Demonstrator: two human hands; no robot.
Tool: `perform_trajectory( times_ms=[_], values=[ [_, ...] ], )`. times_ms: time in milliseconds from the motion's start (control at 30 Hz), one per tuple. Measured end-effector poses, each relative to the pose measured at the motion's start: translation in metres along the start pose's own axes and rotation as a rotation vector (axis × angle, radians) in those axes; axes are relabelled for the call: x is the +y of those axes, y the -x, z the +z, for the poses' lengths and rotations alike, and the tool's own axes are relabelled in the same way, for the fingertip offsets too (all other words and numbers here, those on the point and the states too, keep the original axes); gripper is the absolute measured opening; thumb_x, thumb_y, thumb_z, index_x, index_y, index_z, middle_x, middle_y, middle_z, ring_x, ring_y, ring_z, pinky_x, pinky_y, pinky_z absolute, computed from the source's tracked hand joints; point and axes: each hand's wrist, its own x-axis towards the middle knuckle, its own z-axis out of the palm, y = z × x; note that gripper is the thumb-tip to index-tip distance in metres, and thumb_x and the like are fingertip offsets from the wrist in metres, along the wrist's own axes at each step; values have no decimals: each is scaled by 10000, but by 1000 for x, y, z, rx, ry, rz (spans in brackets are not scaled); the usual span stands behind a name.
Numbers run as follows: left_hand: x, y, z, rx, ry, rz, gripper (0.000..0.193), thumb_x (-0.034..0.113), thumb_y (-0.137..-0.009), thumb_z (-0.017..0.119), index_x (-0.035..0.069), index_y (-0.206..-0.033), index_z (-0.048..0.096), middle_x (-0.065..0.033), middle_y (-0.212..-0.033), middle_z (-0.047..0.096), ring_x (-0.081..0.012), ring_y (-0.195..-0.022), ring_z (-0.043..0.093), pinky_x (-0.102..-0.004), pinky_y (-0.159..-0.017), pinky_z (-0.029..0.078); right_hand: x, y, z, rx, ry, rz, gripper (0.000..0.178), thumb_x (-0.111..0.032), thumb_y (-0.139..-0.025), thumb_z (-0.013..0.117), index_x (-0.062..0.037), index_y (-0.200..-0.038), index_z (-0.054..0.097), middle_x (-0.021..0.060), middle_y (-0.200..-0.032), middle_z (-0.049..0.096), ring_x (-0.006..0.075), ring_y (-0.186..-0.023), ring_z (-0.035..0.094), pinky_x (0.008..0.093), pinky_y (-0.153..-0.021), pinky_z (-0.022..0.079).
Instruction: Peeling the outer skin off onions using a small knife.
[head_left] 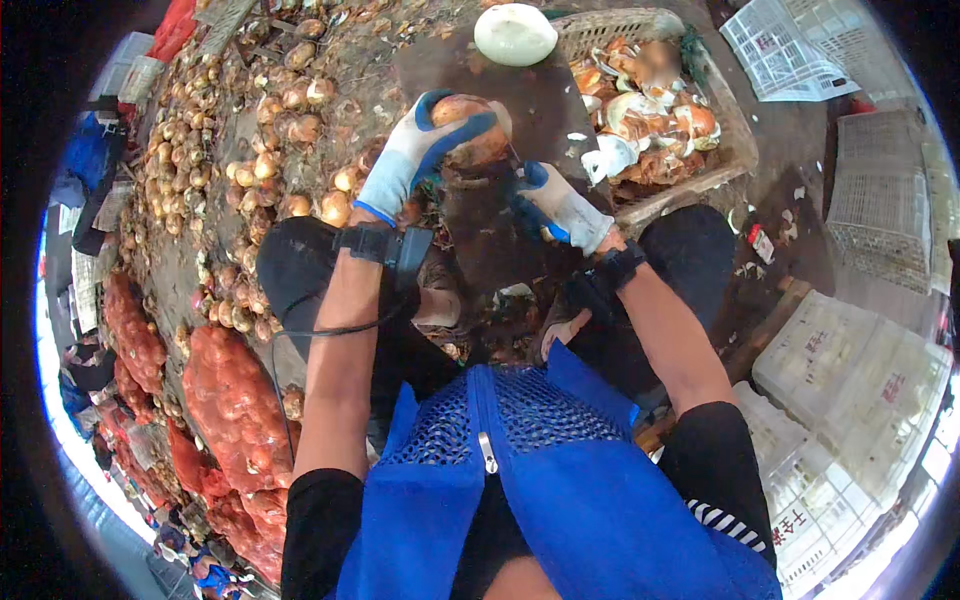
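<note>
My left hand (415,150), in a white and blue glove, grips a brown-skinned onion (478,140) over a dark cutting board (520,100). My right hand (556,207), gloved the same way, is closed around a knife handle just right of the onion; the blade is mostly hidden and seems to point at the onion's base. A peeled white onion (515,34) lies at the board's far edge.
A wicker basket (700,160) with onion peels and trimmings stands right of the board. Loose onions (200,150) cover the ground to the left, with red mesh sacks of onions (235,400) nearer. White crates (850,380) stack at right.
</note>
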Motion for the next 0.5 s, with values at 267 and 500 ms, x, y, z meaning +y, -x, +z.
perform_trajectory(
  times_ms=[267, 500],
  values=[
    [22, 21, 28, 269, -532, 177, 636, 384, -781, 808, 72, -1282, 573, -163, -1210, 630, -278, -1114, 621, -378, -920, 508, -13, -5, 4, 170, 575, -113, 465, -433, -909, 572, -20, -1105, 664, 230, -1045, 692, 402, -1033, 646, 407, -847, 497],
    [14, 5, 11, 216, -416, 283, 680, 315, -775, 812, 103, -1350, 518, -170, -1197, 632, -310, -1105, 619, -404, -935, 504, -17, 7, 7, 300, 610, -191, 383, -279, -861, 658, -6, -1128, 631, 283, -1078, 654, 452, -1098, 581, 459, -916, 492]
  ],
)
